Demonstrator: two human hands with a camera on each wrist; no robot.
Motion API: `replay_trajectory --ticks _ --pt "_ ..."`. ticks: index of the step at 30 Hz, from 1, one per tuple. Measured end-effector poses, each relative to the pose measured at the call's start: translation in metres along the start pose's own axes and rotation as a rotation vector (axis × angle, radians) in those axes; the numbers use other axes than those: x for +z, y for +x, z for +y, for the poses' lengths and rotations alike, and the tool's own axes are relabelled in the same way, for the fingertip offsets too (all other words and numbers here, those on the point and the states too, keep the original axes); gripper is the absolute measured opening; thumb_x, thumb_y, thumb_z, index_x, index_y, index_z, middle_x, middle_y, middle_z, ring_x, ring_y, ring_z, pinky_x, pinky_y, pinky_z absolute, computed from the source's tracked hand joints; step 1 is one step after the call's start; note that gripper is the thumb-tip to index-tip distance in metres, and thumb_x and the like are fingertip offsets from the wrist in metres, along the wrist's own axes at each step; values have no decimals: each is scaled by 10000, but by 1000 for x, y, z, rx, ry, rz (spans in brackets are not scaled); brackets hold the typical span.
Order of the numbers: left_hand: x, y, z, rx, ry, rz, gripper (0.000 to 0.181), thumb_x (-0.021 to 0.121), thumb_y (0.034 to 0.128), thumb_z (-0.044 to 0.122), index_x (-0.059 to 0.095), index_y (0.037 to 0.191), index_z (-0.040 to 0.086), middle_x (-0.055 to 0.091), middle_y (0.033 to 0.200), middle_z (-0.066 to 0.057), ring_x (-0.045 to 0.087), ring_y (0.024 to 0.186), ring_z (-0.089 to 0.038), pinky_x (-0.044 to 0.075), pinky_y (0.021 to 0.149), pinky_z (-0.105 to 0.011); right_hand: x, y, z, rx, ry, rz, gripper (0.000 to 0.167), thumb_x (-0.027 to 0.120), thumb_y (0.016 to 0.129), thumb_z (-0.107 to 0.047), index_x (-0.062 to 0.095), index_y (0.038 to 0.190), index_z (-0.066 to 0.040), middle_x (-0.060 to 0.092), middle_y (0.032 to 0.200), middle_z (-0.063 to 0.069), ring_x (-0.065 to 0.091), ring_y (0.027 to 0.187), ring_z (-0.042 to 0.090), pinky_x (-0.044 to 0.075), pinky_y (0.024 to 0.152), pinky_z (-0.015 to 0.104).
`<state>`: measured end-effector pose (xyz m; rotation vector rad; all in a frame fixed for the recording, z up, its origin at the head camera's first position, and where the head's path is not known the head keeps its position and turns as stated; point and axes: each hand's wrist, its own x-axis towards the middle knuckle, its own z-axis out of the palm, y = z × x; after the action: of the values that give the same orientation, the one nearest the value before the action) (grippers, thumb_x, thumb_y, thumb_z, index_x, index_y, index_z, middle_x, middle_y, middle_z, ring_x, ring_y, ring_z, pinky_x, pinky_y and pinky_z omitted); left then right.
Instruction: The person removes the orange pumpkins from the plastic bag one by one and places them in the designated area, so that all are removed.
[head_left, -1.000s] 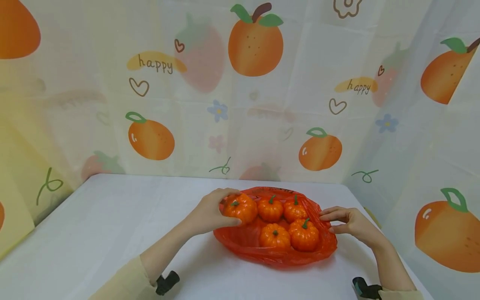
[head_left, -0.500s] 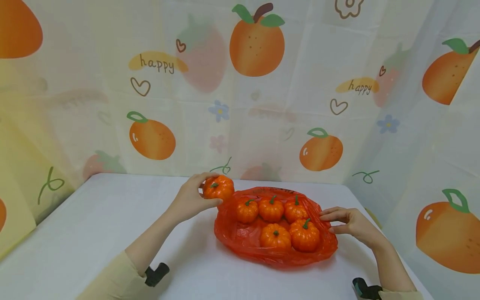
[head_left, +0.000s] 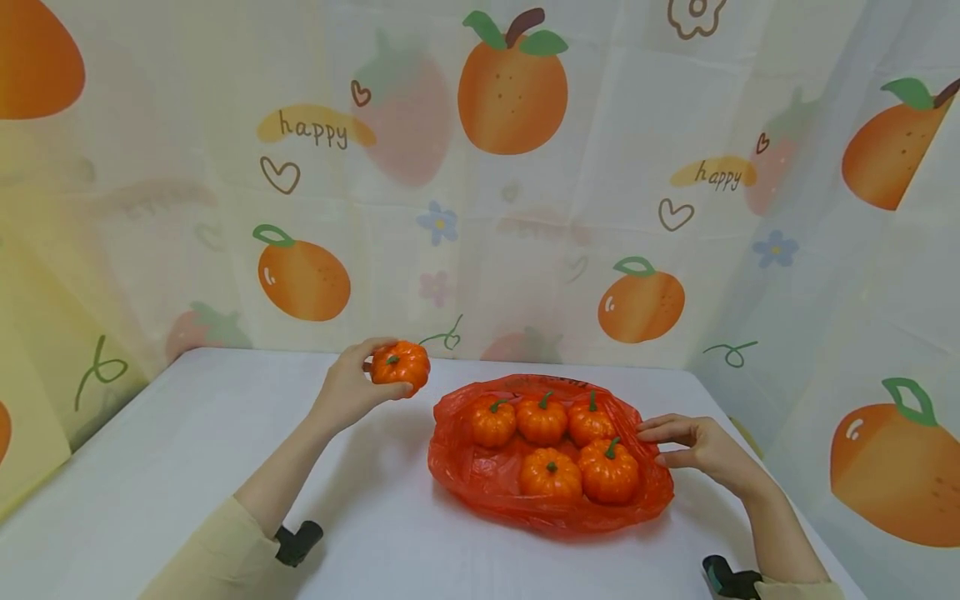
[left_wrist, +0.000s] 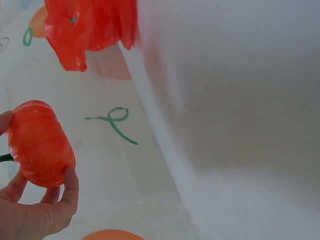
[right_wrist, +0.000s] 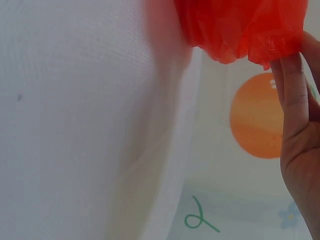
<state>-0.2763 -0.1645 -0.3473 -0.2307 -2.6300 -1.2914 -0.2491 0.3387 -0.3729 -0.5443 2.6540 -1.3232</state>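
Note:
In the head view my left hand (head_left: 348, 387) grips a small orange toy pumpkin (head_left: 405, 367) with a green stem, held up over the back of the table. The left wrist view shows fingers and thumb about this pumpkin (left_wrist: 40, 145). To its right, an open red plastic bag (head_left: 487, 487) lies on the table with several more toy pumpkins inside, such as a front one (head_left: 551, 472). My right hand (head_left: 705, 446) pinches the bag's right edge. Seen from the right wrist, fingers (right_wrist: 295, 95) lie against the red plastic (right_wrist: 275, 35).
A white cloth covers the table (head_left: 225, 450). Behind it hangs a pale curtain (head_left: 525, 275) printed with fruit, which also runs down the right side. A black strap mount (head_left: 298, 543) sticks out from the left wrist.
My left hand has lifted its pumpkin out of the bag's left side and carried it left and back. Another pumpkin behind it has come into view. The right hand stays at the bag.

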Motion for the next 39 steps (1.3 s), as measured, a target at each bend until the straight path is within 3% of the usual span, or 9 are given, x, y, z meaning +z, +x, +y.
replay_trajectory --ticks 6,13,20,31,39 --pt "-7 6 -16 -79 -16 10 675 750 840 322 471 1432 156 477 1415 -196 529 1143 -340 531 833 -340 0 0 0 -8 -4 5 315 705 839 -102 725 1142 -19 620 1303 250 543 1050 -160 577 821 216" --pt "-7 11 -32 -128 -17 16 686 738 847 280 448 1448 122 444 1466 -237 469 1250 -384 498 1003 -506 1 0 4 -19 -2 7 306 705 847 -96 726 1143 -20 634 1292 228 543 1060 -163 577 824 211" --pt "-2 15 -44 -151 30 17 669 728 838 263 461 1422 77 456 1430 -270 442 1277 -421 448 1060 -576 1 1 6 -21 -2 8 299 706 849 -103 729 1137 -27 655 1275 190 547 1060 -157 581 822 215" --pt "-1 19 -55 -207 69 -43 660 717 828 278 474 1400 55 457 1422 -297 449 1264 -438 442 1057 -591 2 0 4 -18 19 13 302 702 845 -94 728 1136 -18 659 1270 179 549 1057 -156 581 817 215" --pt "-1 18 -60 -225 126 -115 660 727 822 274 476 1383 32 496 1368 -304 477 1212 -433 450 1044 -592 2 -1 2 -25 11 12 311 700 847 -99 723 1143 -6 603 1307 294 534 1050 -175 579 806 210"
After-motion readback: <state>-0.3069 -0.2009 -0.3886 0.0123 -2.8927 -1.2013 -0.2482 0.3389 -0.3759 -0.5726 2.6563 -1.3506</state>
